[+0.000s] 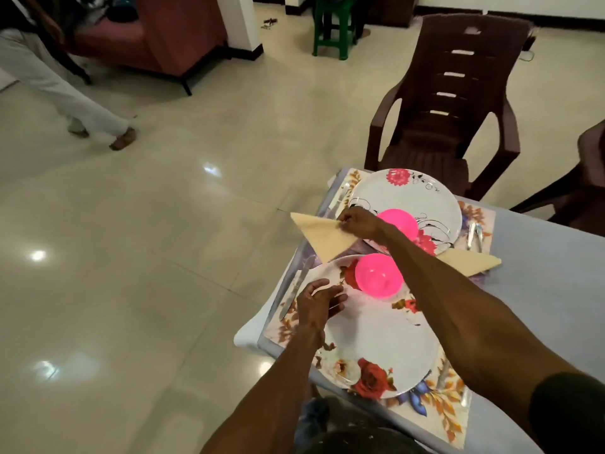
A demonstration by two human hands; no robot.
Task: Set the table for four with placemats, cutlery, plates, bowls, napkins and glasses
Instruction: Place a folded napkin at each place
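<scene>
My right hand [358, 222] pinches a corner of a cream triangular napkin [322, 236] that sticks out past the table's left edge. My left hand [316, 304] hovers, fingers spread, over the left rim of the near floral plate [376, 342], holding nothing. A pink bowl [376, 275] sits on that plate. A second pink bowl [401, 222] sits on the far floral plate [406, 194]. Another cream napkin [471, 262] lies between the two settings on the right. Both plates rest on floral placemats [438, 411]. A knife [294, 291] lies left of the near plate.
Cutlery [474, 235] lies right of the far plate. The table has a pale blue cloth [550, 290]. A brown plastic chair [458, 103] stands beyond the far setting, another chair [586, 188] at the right edge. A person's legs [65, 93] cross the tiled floor far left.
</scene>
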